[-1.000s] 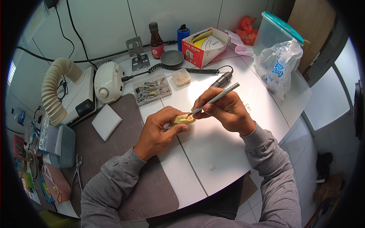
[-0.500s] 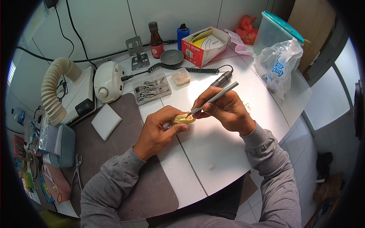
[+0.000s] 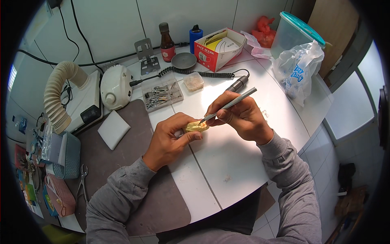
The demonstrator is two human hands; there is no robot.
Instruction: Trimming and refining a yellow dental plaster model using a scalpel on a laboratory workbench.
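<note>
The left hand [image 3: 167,135] pinches a small yellowish piece [image 3: 194,127] above the worktop [image 3: 235,166], long axis roughly crosswise — its right end toward the right hand [image 3: 243,120], whose fingers grip a slim grey tool [image 3: 241,98] slanting down-left; tip contact is hard to tell.

white capitals stand on the red box [image 3: 206,58], blue script on the translucent plastic bag [image 3: 297,75]; the red label [image 3: 167,55] on the brown bottle [image 3: 165,40] is too small to read
</note>
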